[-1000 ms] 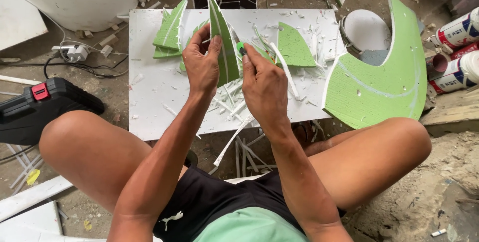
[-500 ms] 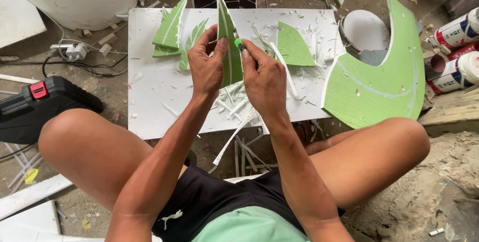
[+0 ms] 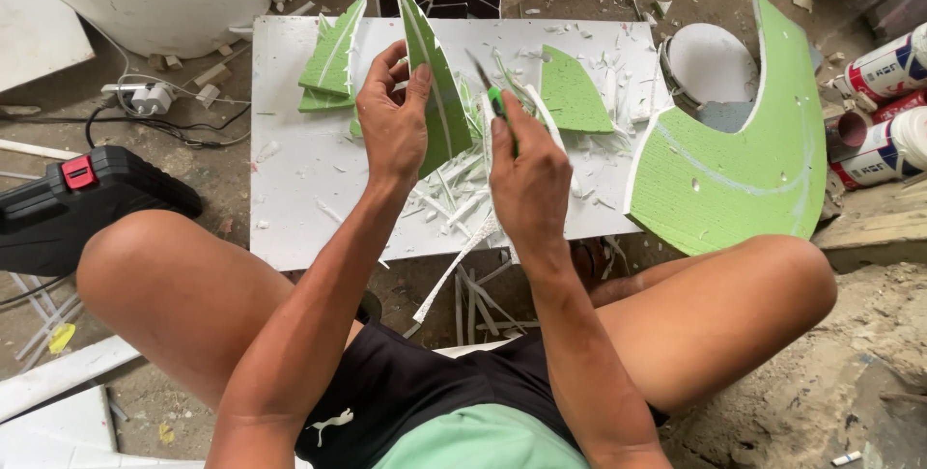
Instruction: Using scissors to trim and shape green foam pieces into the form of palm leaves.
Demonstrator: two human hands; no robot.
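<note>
Right hand (image 3: pixel 529 179) now sits drawn back toward the body, closed tight around a green-handled knife (image 3: pixel 495 107) whose thin blade points up and away, free of the foam; half a second ago this hand was pressed against the leaf-shaped green piece (image 3: pixel 435 92) with the blade at its edge, so the stroke appears to have ended and the knife has come clear; left hand (image 3: pixel 391 121) keeps its hold, fingers curled over the near edge and thumb behind, holding the pointed piece upright and slightly tilted above the white board (image 3: pixel 290 170); the piece itself has barely shifted, its tip still rising toward the top of the view; whether a fresh sliver has come off in that stroke I cannot tell, since the edge is narrow and partly hidden by the fingers; just beyond the hands lies a heap of white and green shavings (image 3: pixel 463 203), some hanging over the board's near edge; farther out on the board rest a stack of trimmed green leaves (image 3: pixel 328 68) to the left and a single curved green piece (image 3: pixel 572 92) to the right; a large green crescent offcut (image 3: pixel 744 160) leans against the board's right side; a black tool case (image 3: pixel 87 198) lies on the floor at far left.
</note>
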